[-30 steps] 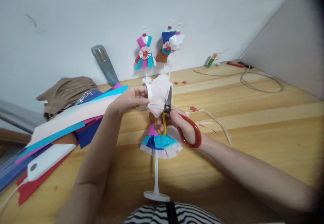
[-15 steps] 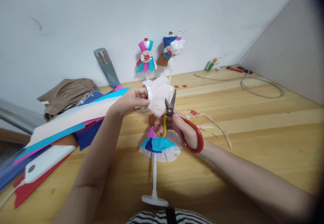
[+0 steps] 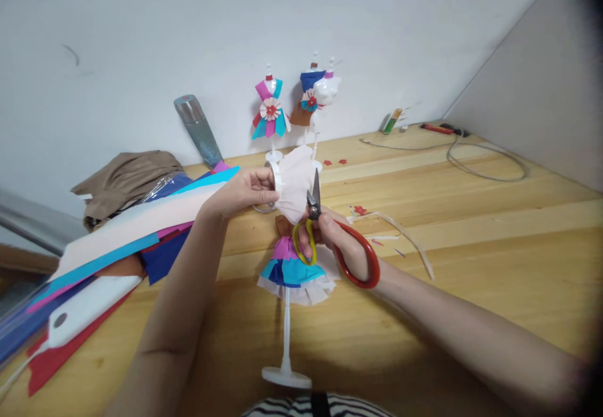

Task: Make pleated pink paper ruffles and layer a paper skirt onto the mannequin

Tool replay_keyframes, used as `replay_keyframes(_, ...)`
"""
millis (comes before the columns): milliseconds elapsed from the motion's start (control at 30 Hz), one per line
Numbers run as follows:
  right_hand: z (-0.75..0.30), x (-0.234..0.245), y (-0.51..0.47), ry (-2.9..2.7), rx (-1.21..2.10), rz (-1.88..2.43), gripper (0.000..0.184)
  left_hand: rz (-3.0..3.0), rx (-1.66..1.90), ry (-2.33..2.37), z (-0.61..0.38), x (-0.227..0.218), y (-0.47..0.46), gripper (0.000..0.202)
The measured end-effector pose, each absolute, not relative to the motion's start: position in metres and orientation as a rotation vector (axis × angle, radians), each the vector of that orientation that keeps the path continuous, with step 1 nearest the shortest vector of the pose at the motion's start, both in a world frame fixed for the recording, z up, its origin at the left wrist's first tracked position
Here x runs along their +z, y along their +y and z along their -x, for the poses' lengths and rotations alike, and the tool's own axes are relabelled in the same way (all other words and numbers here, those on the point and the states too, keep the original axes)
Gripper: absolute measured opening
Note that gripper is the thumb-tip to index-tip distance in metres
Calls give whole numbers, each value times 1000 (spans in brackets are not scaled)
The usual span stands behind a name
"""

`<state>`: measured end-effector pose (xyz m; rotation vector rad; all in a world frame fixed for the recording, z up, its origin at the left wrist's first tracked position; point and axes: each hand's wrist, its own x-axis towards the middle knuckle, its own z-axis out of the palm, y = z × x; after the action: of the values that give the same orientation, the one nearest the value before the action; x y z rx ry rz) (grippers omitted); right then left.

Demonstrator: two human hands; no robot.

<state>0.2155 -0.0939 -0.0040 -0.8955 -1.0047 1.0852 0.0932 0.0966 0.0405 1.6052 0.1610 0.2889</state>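
Note:
My left hand (image 3: 247,192) is closed on a ruffled piece of pale pink paper (image 3: 296,181), with a white band along the gathered edge at my fingers. My right hand (image 3: 346,244) grips scissors (image 3: 355,257) with one red and one yellow handle loop. The dark blades point up beside the paper's right edge, slightly apart; whether they touch it I cannot tell. Just below stands a small dress form on a white stand (image 3: 286,335), wearing a layered skirt (image 3: 296,270) of magenta, turquoise, blue and pale pink. My right hand partly hides its upper part.
Decorated small dress forms (image 3: 270,109) stand against the wall beside a leaning flask (image 3: 200,128). Left lie coloured paper sheets (image 3: 141,228) and a brown cloth (image 3: 129,181). To the right are a grey cable (image 3: 490,147), a glue tube (image 3: 392,122), paper flowers (image 3: 359,210) and scraps.
The scissor blades have come closer together and turned more upright. The yellow loop has swung nearer the red one. My left hand keeps its hold on the paper.

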Motion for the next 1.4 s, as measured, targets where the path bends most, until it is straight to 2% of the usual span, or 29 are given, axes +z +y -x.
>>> replay_keyframes(433,-215,-9,-94,-994,1042,921,42,-1660,260,113,-94,46,94,26)
replay_keyframes(900,-213,0,-98,-926,997,1157,52,-1650,275,149,-92,47,92,22)
replay_keyframes(1200,-213,4,-94,-1001,1033,947,45,-1663,259,159,-91,46,96,27)
replay_keyframes(1400,-214,3,-95,-970,1059,973,44,-1699,208,139,-90,47,95,27)
